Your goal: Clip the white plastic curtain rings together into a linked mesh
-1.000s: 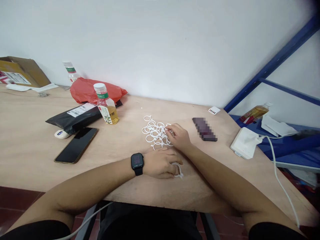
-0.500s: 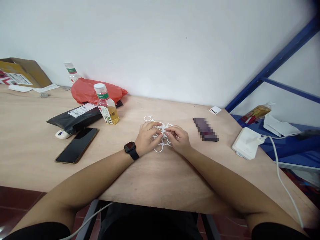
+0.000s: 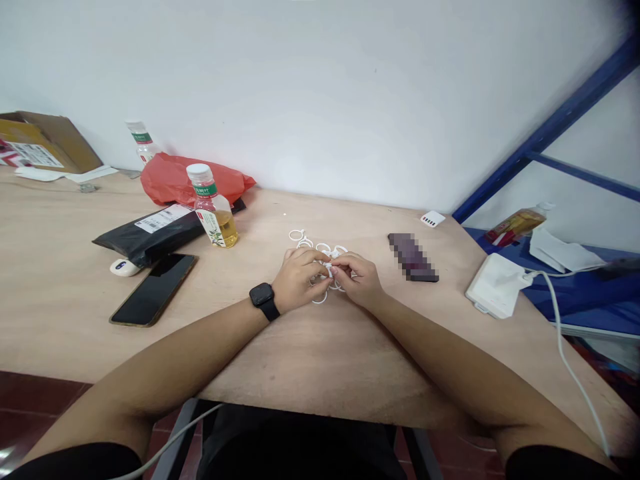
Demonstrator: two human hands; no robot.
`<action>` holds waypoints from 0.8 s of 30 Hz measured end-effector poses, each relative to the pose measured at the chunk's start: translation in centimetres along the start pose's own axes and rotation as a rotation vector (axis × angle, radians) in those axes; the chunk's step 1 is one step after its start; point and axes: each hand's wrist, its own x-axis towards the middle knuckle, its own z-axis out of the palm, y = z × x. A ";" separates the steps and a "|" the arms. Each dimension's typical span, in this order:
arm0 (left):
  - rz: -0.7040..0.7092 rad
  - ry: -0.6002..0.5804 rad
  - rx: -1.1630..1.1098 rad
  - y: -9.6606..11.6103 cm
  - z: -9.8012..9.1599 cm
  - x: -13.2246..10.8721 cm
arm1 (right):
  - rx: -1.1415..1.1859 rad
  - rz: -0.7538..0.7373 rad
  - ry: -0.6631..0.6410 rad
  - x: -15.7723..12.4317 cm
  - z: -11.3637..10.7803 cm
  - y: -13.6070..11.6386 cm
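Several thin white rings [image 3: 297,235] lie bunched on the wooden table [image 3: 300,353], partly covered by both hands. My left hand [image 3: 300,279], with a black watch [image 3: 262,295] at its wrist, has thumb and fingers closed on a small white piece among the rings. Touching the same spot from the right, my right hand [image 3: 359,277] pinches with its thumb and forefinger. The fingertips of both hands meet, and they hide much of what is held.
To the left are a phone [image 3: 154,291], a white earbud case [image 3: 124,267], a black package [image 3: 150,237], a bottle [image 3: 215,210] and a red bag [image 3: 170,180]. On the right lie another phone [image 3: 413,257] and a white charger [image 3: 495,287] with a cable.
My left hand's fingers have closed in and turned slightly over the rings. More rings show behind the fingertips. The camera view has shifted a little.
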 end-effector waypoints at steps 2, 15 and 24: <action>0.003 -0.016 0.001 0.1 -0.1 0.1 | 0.006 -0.004 0.006 0.0 -0.1 -0.1; -0.020 0.012 -0.023 -0.4 -0.1 0.0 | -0.060 -0.105 -0.013 0.0 -0.5 -0.5; -0.035 -0.024 -0.037 -0.6 -0.3 0.2 | -0.060 -0.089 -0.053 0.1 -0.5 -0.6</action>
